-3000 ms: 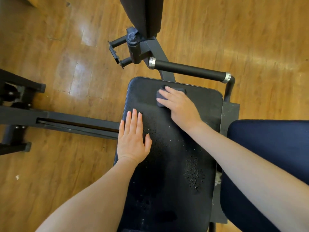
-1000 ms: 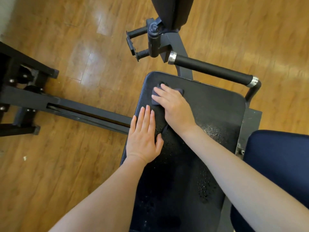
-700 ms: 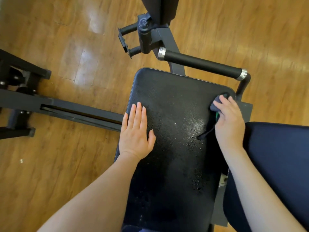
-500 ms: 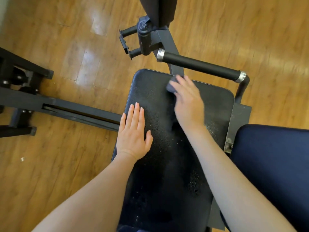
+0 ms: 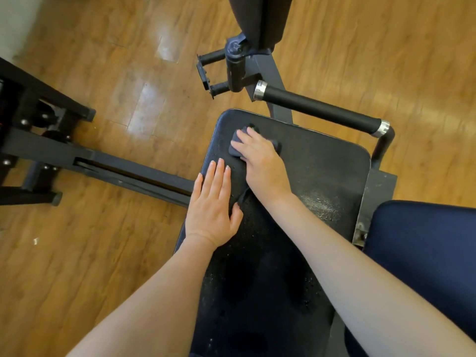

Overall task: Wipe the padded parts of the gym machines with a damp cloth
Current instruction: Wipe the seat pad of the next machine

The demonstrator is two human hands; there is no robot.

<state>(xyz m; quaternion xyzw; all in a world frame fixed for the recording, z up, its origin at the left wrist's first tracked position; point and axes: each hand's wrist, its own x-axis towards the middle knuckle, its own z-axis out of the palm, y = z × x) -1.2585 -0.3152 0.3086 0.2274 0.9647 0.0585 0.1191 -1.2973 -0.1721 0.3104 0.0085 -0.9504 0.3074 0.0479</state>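
So my left hand (image 5: 212,207) lay flat on the pad (image 5: 309,176) to steady me while my right hand (image 5: 260,158) pressed the damp cloth (image 5: 235,148) down to rub it.

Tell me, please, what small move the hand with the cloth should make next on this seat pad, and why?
Probably sweep the cloth rightward: the right hand presses it at the black pad's far left corner, while droplets glisten near its right edge. The left hand lies flat on the left edge.
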